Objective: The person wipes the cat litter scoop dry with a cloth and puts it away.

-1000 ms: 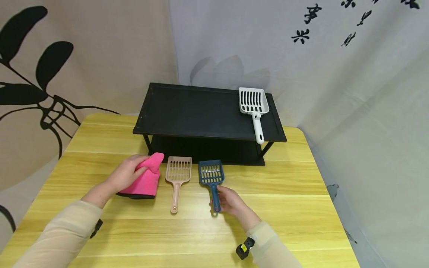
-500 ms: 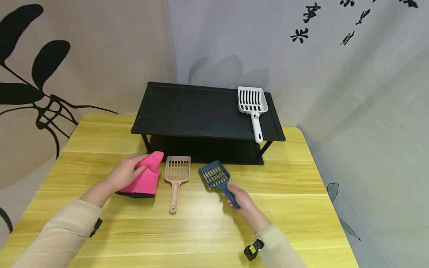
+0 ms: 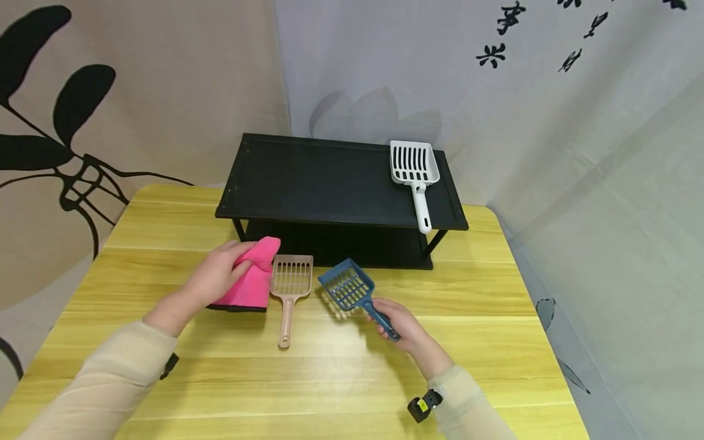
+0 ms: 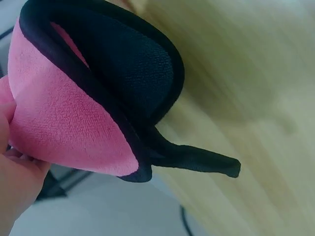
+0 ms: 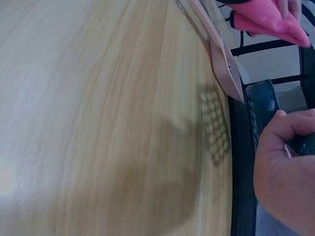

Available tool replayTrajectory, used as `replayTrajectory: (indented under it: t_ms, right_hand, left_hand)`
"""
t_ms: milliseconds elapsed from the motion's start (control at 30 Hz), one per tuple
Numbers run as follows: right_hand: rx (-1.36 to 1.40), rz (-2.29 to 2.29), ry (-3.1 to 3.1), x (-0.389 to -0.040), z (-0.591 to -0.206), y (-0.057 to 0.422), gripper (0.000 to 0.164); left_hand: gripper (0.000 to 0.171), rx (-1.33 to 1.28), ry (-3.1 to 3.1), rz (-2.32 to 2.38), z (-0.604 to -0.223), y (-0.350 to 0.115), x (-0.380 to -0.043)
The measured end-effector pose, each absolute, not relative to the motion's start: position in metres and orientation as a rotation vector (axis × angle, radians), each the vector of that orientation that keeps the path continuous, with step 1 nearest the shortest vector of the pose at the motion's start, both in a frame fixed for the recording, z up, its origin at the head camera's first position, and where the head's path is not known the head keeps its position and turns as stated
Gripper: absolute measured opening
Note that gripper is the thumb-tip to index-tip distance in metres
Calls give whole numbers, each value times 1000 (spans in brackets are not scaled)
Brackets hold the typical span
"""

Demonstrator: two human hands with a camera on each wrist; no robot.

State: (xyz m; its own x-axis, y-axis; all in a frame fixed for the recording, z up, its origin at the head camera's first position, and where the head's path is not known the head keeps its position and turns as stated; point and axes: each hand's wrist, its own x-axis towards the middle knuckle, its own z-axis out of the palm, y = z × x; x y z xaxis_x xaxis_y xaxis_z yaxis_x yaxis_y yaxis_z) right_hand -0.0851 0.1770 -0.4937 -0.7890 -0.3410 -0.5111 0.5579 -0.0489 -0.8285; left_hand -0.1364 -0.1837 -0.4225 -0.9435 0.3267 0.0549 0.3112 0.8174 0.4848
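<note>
Blue litter scoop (image 3: 360,298), right fingers (image 3: 386,305) gripping its handle (image 3: 382,320): I judged light, stiff. Pink fabric pouch (image 3: 249,289), left fingers (image 3: 239,249) pinching: soft.

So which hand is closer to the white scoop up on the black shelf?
The right one. The right hand, holding the blue scoop, is in front of the white scoop, lower down; the left hand, gripping the pink cloth, is farther off, leftward.

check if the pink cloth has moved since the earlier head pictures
Yes. In the head view, the pink cloth has shifted right and a little farther from the person, judged against the black shelf.
</note>
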Motion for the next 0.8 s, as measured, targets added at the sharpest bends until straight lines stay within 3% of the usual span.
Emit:
replayTrajectory:
  t_ms: [367,800]
  right_hand:
    - [172,-1831,1658,-83,-484,163,43]
    - [120,-1830,1658,-84,-478,151,44]
  left_hand:
    - [38,807,2960,843,-403,-127,-144]
    - [40,945,2743,750,-418,-82,-140]
